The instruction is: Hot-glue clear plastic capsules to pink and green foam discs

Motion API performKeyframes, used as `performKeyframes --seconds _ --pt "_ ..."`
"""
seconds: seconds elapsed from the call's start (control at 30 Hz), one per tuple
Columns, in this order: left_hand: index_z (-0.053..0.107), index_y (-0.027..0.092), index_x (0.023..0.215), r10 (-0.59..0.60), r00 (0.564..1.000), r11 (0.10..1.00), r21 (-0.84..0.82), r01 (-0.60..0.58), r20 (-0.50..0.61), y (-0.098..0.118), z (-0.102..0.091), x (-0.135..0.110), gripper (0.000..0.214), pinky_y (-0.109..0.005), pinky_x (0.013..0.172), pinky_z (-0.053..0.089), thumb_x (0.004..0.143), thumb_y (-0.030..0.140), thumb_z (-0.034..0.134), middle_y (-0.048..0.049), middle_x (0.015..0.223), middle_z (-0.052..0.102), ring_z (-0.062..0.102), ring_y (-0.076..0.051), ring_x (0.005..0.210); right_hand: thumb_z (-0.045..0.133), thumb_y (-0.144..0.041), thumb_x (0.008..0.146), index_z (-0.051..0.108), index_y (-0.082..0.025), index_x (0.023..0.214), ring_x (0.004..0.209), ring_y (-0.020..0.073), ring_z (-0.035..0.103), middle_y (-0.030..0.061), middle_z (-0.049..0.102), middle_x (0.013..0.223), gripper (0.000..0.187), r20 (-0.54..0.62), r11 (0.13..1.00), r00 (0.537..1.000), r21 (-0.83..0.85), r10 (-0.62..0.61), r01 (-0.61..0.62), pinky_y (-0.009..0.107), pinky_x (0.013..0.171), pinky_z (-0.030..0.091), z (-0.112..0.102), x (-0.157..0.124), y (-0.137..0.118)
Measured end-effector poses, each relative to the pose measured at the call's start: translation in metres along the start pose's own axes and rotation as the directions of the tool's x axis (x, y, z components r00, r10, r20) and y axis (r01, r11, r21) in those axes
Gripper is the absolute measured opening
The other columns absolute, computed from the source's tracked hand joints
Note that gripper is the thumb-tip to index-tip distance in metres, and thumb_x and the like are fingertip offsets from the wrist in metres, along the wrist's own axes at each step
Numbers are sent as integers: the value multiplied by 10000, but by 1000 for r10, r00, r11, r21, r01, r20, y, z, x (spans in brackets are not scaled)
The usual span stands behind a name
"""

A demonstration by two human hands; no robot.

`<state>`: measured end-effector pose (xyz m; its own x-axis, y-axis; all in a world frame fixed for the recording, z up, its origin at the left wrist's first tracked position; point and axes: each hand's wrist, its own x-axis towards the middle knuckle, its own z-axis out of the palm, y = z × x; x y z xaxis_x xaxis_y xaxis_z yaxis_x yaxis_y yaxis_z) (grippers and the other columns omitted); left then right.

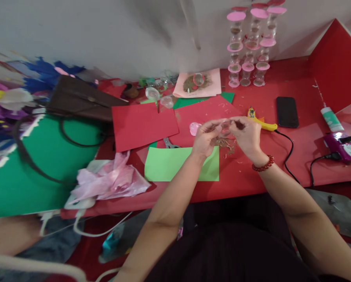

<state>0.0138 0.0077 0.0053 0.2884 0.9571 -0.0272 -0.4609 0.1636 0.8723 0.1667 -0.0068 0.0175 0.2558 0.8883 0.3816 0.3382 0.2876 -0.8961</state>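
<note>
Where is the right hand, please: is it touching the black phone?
Apart. The head view shows the right hand left of the black phone, with the yellow glue gun between them.

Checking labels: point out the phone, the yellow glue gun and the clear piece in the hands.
phone point(287, 112): head view, middle of its dark screen.
yellow glue gun point(265, 125): head view, on its yellow body.
clear piece point(224, 127): head view, part showing between the fingertips.

Glue gun point(262, 122) between hands point(247, 137) and phone point(287, 112)
</note>
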Motion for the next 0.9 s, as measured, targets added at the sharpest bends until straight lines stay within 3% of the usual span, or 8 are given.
performKeyframes --seconds 0.17,0.3,0.43,0.53,0.6,0.73,0.9 --pt "824 255 921 110 994 993 -51 -111 -9 4 3 0 216 -501 1091 590 731 288 920 -50 1102 834 733 -297 1249 622 -196 870 719 -226 800 560 127 628 -37 671 623 123 -22 967 987 202 162 -154 284 605 531 4 2 2" --pt "811 256 920 120 993 989 -80 -120 -15 7 7 -1 176 -498 1127 562 762 216 877 -41 1099 825 719 -284 1270 578 -359 988 662 -241 851 511 111 582 -36 641 625 199 -36 938 983 305 181 -162 265 537 494 6 2 4" --pt "781 244 897 87 995 992 -89 -91 -43 8 10 -2 160 -470 1145 551 786 139 828 -30 1138 805 701 -262 1295 663 -435 976 661 -252 855 637 123 601 -20 664 735 219 21 968 997 239 78 -81 278 625 516 4 2 2" --pt "757 235 896 -4 1000 997 -72 4 -9 11 8 -2 134 -422 1034 620 802 191 841 -22 1075 795 747 -243 1177 752 -282 901 708 -258 805 773 160 634 -8 697 798 107 41 991 998 127 -40 35 327 758 536 0 2 1" --pt "726 224 880 -102 995 994 -45 103 19 13 4 -2 151 -384 903 662 821 275 855 -11 967 774 781 -217 1008 716 -183 883 720 -258 736 774 171 626 -8 692 760 164 51 993 995 84 -86 82 343 775 523 -1 1 1" --pt "671 211 861 -220 974 975 -4 221 62 17 1 -1 232 -327 742 668 802 286 883 19 821 709 755 -165 780 669 -134 852 721 -246 708 730 168 606 -3 686 743 190 81 996 994 64 -74 69 337 729 501 2 -1 5" --pt "616 207 843 -190 981 976 -103 192 26 8 12 -5 252 -352 829 663 807 233 864 29 891 715 740 -144 810 641 -184 886 678 -237 733 760 177 622 9 695 764 167 -1 999 999 20 -38 38 348 763 511 5 -3 9"
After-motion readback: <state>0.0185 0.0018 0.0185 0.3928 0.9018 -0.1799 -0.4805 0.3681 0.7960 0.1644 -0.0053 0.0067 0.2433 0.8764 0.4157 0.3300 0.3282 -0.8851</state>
